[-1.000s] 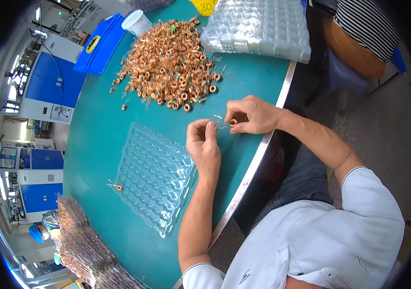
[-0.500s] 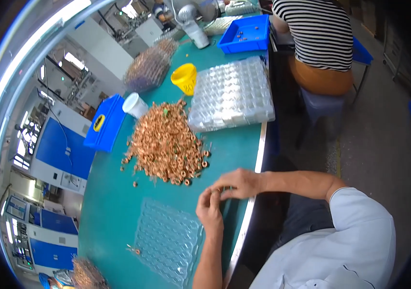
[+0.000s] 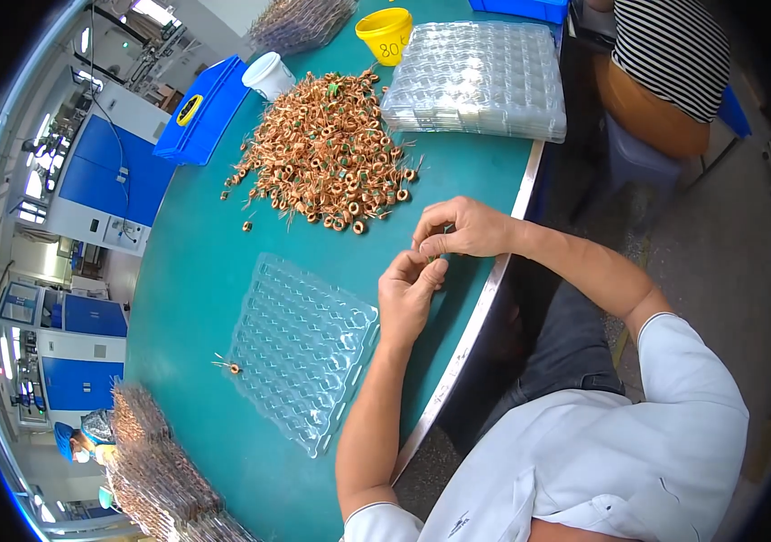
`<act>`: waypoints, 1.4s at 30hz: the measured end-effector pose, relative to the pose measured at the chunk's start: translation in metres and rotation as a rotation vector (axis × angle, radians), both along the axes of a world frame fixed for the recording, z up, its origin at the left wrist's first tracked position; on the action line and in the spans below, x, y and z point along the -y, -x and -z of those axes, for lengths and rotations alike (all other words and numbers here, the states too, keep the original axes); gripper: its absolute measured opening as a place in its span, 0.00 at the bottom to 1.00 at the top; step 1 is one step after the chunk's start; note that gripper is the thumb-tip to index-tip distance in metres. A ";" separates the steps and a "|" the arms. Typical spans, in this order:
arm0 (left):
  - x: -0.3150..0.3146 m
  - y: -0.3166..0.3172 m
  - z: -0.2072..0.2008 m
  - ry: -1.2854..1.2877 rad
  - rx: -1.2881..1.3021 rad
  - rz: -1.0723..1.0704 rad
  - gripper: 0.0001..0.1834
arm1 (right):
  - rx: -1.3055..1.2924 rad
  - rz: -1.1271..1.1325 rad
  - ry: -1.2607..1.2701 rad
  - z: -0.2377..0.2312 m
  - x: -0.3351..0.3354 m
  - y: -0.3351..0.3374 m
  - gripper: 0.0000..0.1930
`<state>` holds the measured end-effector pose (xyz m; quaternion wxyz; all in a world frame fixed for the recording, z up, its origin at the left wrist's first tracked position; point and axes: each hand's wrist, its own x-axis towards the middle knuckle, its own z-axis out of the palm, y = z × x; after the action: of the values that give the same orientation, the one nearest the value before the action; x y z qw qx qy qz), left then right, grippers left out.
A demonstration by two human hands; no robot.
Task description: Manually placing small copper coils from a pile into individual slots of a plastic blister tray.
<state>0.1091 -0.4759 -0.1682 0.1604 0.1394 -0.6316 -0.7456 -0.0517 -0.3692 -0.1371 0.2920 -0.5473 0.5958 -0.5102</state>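
My left hand (image 3: 410, 294) and my right hand (image 3: 467, 228) meet above the near edge of the table, fingers closed and fingertips together. Between them is a small ring coil (image 3: 431, 260), mostly covered by the fingers; only a sliver of green shows, like that on the coils in the pile. Beyond my hands lies a heap of copper-wire ring coils (image 3: 322, 154) with loose wire leads. Left of my left forearm, a clear plastic tray (image 3: 300, 352) with rows of pockets lies flat. One coil (image 3: 235, 369) with its leads sticking out sits at the tray's left edge.
A stack of clear trays (image 3: 476, 77) stands at the far right of the green table (image 3: 187, 307). Behind the heap are a white cup (image 3: 268, 77), a yellow bucket (image 3: 385, 36) and a blue bin (image 3: 200, 113). Filled trays (image 3: 164, 470) pile up lower left. A seated person (image 3: 665, 72) is at far right.
The whole view has shifted, so the table and heap sit higher in the picture. My hands stay together at the table edge, with fingers slightly repositioned. The lone coil remains at the tray's edge.
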 end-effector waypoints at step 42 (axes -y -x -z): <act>0.210 -0.224 0.001 1.229 0.584 -1.131 0.17 | 0.638 0.185 -0.044 0.039 0.033 0.011 0.13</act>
<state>0.3335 -0.6856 -0.1695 0.3839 0.5049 -0.7729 -0.0178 -0.0624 -0.4021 -0.1763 0.4280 -0.2970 0.5323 -0.6673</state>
